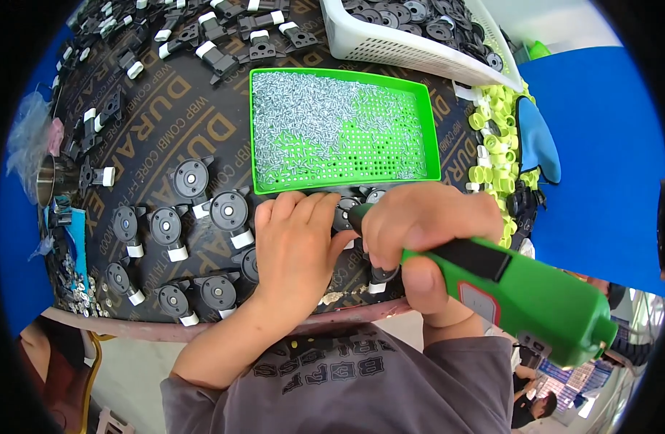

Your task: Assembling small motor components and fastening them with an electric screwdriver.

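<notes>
My right hand (430, 220) is wrapped round a green electric screwdriver (542, 307). The tool slants down to the left, and its dark nose meets a black disc-shaped plastic part (344, 215) on the table. Beside that part, my left hand (293, 246) rests palm down, its thumb and fingers closed about the part's near and left sides. Much of the part is hidden by both hands. Just beyond my fingertips lies a green perforated tray (433, 137) holding many small silver screws (296, 101).
Similar black discs with white tabs (228, 211) lie in rows to the left. A white basket (405, 58) of black discs stands at the far right, near yellow-green plastic rings (499, 145). Black brackets with white ends (217, 59) cover the far left. Loose silver pieces (83, 296) sit near the left edge.
</notes>
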`<state>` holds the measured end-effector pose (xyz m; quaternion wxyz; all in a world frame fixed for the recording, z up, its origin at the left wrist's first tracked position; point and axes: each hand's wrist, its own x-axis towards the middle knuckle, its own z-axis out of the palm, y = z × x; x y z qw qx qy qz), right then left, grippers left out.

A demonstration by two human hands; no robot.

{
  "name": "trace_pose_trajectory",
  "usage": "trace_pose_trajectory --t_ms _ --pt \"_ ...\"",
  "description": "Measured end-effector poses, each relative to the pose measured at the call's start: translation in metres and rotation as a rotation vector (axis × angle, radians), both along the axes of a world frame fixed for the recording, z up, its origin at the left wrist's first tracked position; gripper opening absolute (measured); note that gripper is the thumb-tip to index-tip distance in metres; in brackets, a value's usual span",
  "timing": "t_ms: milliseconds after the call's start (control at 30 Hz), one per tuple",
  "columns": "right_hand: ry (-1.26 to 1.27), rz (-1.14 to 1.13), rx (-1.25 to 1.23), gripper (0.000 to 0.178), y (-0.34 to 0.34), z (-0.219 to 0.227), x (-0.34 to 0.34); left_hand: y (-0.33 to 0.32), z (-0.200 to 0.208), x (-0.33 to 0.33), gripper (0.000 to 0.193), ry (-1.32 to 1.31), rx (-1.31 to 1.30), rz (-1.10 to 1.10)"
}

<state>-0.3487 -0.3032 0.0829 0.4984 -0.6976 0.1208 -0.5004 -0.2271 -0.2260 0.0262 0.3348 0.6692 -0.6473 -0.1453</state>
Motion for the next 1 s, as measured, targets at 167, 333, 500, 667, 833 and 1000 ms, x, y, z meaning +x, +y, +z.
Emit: trace_pose_trajectory --t_ms 167,333,500,667,833,1000 --pt "0.312 -0.161 -0.017 0.027 -0.002 0.006 -0.003 0.000 -0.003 -0.001 0.044 -0.006 -0.027 0.004" --pt "0.032 -0.120 0.019 0.050 -0.009 0.029 -0.013 0.005 -0.006 -0.019 0.050 -0.075 -0.046 -0.037" --pt "0.032 -0.377 -0.140 0.029 -0.039 0.026 -0.017 0.021 0.011 -0.031 0.061 -0.086 -0.026 -0.167" --pt "0.020 -0.381 -0.014 0.021 -0.041 -0.006 -0.009 0.063 0.024 0.002 0.050 -0.224 0.060 -0.108" --pt "-0.010 -0.356 -0.034 0.020 -0.047 -0.017 -0.013 0.079 0.010 0.010 0.051 -0.245 0.080 -0.138" --pt "-0.002 -0.341 -0.029 0.019 -0.046 -0.020 -0.009 0.074 -0.006 0.002 0.049 -0.310 -0.025 -0.099"
